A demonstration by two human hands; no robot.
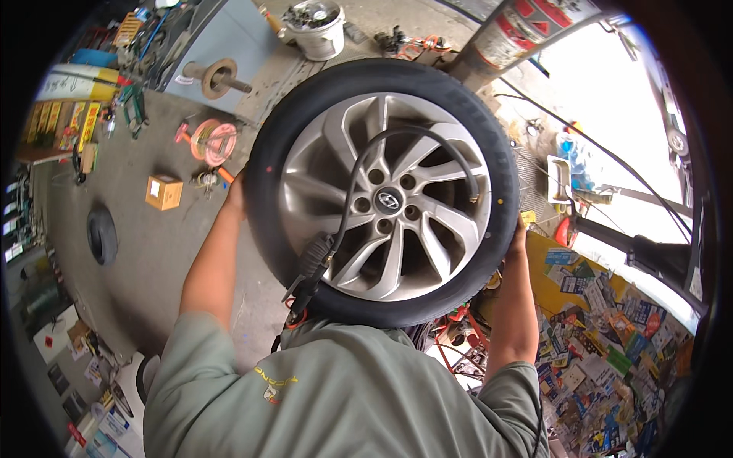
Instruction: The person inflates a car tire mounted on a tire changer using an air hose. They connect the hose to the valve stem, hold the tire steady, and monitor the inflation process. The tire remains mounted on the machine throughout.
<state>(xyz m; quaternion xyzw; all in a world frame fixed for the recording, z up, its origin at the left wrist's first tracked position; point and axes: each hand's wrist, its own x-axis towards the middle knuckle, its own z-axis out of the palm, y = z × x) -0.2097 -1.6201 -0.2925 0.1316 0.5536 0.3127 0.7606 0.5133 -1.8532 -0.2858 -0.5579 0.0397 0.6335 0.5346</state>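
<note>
A car wheel (391, 256), a black tyre on a silver multi-spoke alloy rim, is held up in front of my chest, its outer face toward me. My left hand (238, 196) grips the tyre's left side, and my right hand (520, 235) grips its right side. Most fingers of both hands are hidden behind the tyre. A tyre inflator gun (311, 263) lies against the wheel's lower left. Its black hose (365, 149) loops up across the spokes and ends in a brass-coloured tip near the rim's right edge.
A cardboard box (164, 192), an orange hose reel (212, 143) and a loose tyre (101, 237) are on the floor at left. Beyond the wheel stand a white bucket (314, 30) and a grey machine (221, 46) with a shaft. At right is a yellow card-covered panel (603, 328).
</note>
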